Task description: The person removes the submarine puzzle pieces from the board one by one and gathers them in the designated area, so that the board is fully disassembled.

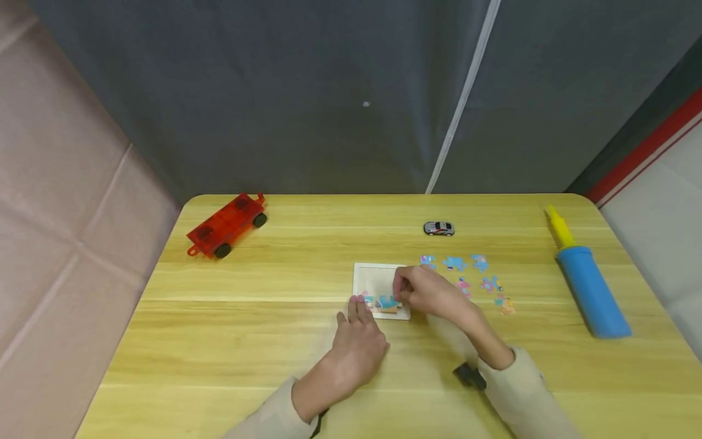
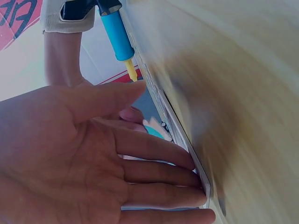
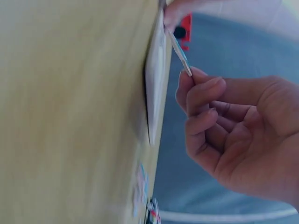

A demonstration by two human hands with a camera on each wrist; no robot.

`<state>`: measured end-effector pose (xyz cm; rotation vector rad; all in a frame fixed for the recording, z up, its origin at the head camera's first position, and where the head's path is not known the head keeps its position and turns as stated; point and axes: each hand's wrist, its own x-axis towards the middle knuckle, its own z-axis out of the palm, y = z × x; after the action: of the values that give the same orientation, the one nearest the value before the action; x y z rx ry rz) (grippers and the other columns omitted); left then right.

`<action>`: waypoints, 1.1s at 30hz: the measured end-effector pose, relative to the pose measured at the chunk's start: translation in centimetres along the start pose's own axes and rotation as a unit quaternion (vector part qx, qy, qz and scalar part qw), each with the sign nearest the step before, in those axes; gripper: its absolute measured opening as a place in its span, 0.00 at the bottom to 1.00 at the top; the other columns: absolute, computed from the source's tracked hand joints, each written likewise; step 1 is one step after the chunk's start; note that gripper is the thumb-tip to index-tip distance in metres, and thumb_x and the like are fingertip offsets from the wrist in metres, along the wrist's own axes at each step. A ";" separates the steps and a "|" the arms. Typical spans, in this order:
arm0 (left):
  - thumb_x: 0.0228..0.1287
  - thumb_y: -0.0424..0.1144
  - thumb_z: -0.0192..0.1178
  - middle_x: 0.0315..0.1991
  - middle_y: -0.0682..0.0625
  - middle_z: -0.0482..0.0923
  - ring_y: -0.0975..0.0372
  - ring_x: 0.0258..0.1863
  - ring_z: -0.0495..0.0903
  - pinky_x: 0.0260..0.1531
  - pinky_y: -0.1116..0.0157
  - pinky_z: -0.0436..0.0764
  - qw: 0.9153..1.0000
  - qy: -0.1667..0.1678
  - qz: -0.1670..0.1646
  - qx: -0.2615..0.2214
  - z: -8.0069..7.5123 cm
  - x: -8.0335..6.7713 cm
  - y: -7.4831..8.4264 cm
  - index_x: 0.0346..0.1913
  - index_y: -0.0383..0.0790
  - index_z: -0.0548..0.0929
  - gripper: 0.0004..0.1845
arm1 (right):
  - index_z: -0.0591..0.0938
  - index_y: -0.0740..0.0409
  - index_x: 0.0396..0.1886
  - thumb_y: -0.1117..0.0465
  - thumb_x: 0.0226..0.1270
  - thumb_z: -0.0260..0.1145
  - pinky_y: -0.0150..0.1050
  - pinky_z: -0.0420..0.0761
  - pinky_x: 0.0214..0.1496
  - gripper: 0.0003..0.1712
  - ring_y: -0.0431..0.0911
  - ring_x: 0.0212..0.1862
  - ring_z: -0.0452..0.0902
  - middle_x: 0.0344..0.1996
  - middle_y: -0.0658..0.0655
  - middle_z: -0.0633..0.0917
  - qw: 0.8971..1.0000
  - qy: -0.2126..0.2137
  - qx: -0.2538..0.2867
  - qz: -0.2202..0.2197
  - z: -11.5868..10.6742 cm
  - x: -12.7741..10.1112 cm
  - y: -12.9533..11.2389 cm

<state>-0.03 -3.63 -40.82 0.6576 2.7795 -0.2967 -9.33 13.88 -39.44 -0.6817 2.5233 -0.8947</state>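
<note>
A white puzzle board (image 1: 375,280) lies flat on the wooden table (image 1: 274,329), with a few pieces set along its near edge. My left hand (image 1: 356,335) rests beside it, straight fingers (image 2: 187,161) touching the board's near-left edge (image 2: 198,168). My right hand (image 1: 425,291) reaches over the board's right side and pinches a blue puzzle piece (image 1: 388,302). In the right wrist view the thin piece (image 3: 180,52) is tilted, one end down at the board (image 3: 156,93), pinched by the curled fingers (image 3: 201,93). Several loose pieces (image 1: 466,274) lie to the right of the board.
A red wheeled toy chassis (image 1: 226,225) sits at the back left. A small silver toy car (image 1: 439,228) stands behind the loose pieces. A blue and yellow hand pump (image 1: 587,286) lies near the right edge. A grey curtain hangs behind the table.
</note>
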 end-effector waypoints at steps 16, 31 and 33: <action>0.84 0.58 0.58 0.71 0.16 0.70 0.30 0.74 0.74 0.60 0.56 0.87 0.998 0.041 0.028 -0.037 0.4 -1.2 -0.4 0.69 0.15 0.76 0.42 | 0.84 0.62 0.36 0.80 0.69 0.63 0.34 0.73 0.26 0.11 0.41 0.24 0.69 0.29 0.52 0.82 0.990 -0.075 0.101 0.057 -7.3 -7.0 7.3; 0.82 0.58 0.62 0.74 0.16 0.68 0.30 0.76 0.72 0.63 0.55 0.86 0.998 0.038 0.024 -0.043 0.9 -0.5 -0.3 0.71 0.13 0.73 0.44 | 0.83 0.63 0.30 0.80 0.56 0.62 0.32 0.69 0.26 0.10 0.41 0.22 0.67 0.24 0.50 0.81 0.989 -0.092 0.052 0.100 -7.2 -7.1 8.6; 0.81 0.57 0.63 0.73 0.15 0.68 0.29 0.75 0.73 0.62 0.54 0.86 0.997 0.047 0.026 -0.048 1.2 -0.5 -0.3 0.70 0.12 0.74 0.44 | 0.83 0.62 0.29 0.79 0.56 0.63 0.32 0.69 0.26 0.10 0.41 0.22 0.67 0.23 0.49 0.80 0.990 -0.089 0.035 0.103 -7.1 -7.2 8.6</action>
<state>0.52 -4.36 -41.72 0.7351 2.8389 -0.1240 -9.75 27.15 -38.66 -0.4479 2.3408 -0.8063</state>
